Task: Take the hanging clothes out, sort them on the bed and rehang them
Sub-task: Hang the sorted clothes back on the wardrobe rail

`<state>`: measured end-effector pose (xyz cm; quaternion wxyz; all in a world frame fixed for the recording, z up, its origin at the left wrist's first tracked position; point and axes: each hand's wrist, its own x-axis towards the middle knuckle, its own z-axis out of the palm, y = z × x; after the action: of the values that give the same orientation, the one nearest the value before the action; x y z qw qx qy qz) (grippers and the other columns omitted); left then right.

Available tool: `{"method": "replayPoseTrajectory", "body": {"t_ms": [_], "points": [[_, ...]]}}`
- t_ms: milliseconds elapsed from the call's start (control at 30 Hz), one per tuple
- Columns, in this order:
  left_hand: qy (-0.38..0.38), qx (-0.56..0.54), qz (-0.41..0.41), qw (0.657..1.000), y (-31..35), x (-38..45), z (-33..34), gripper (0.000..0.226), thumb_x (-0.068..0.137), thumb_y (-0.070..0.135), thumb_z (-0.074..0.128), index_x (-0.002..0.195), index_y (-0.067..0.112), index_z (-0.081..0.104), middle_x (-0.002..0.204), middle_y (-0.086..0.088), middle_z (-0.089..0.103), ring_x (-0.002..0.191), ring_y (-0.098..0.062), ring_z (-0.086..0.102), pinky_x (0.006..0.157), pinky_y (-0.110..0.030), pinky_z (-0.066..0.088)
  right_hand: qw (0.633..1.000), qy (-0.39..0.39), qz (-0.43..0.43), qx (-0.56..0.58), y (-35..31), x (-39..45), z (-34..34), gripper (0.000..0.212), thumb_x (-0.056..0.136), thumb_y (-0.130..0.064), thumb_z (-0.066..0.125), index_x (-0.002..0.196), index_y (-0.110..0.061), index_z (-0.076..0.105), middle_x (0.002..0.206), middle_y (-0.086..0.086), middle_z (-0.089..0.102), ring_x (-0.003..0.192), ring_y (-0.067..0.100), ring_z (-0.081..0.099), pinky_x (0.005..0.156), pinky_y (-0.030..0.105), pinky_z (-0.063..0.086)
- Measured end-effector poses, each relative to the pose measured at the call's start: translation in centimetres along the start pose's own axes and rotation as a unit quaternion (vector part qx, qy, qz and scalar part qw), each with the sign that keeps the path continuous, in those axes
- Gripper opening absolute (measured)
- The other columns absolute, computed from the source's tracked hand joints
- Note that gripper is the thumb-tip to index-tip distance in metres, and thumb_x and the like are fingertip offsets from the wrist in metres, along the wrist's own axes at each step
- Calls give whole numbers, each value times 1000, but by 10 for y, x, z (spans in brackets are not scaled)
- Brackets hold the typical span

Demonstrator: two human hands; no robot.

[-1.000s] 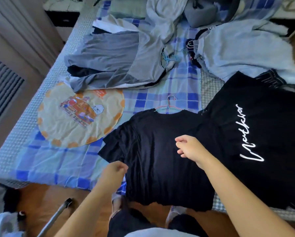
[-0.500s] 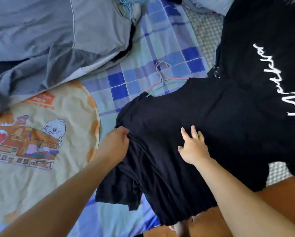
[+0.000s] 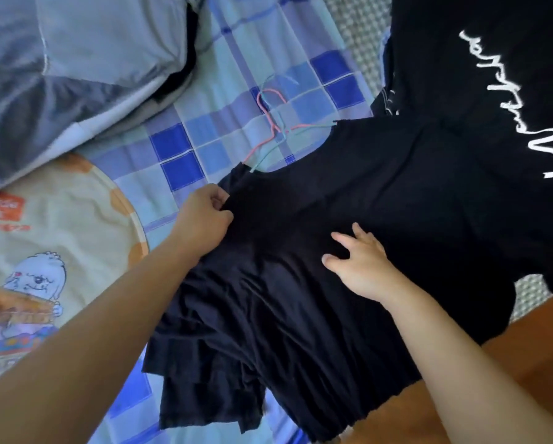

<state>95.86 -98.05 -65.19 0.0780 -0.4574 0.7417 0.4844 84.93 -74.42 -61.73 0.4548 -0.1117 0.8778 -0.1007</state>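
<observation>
Bed [image 3: 236,52] w/ black tee [image 3: 317,219], grey clothes [image 3: 76,59].

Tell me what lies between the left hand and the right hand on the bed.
In the head view, only the plain black T-shirt lies between them: the left hand pinches its shoulder edge, the right hand rests spread on its chest. Nothing else sits on that stretch of fabric.
</observation>
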Motion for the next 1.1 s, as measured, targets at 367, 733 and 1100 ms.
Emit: {"method": "replayPoseTrajectory", "body": {"t_ms": [367,733,1100], "points": [[-129,72,298,943,-22,-118,65,29,93,28,59,120,24,71,115,7,65,109,-10,58,103,-28,43,662,160,240,692,39,-73,79,27,105,-17,48,129,-9,57,106,11,63,85,21,63,85,36,50],[22,359,87,929,-43,69,20,48,100,25,54,144,17,38,139,-21,35,126,-45,35,105,-59,36,789,128,237,552,80,-30,95,24,107,-24,45,91,-10,56,88,10,53,81,24,58,66,32,55],[-250,-138,-3,958,41,-117,-30,57,56,-1,50,109,16,64,104,-37,60,82,-42,65,80,-53,51,731,55,250,633,65,-82,56,17,107,-26,45,102,-15,56,92,8,60,79,19,65,88,43,56]]}}
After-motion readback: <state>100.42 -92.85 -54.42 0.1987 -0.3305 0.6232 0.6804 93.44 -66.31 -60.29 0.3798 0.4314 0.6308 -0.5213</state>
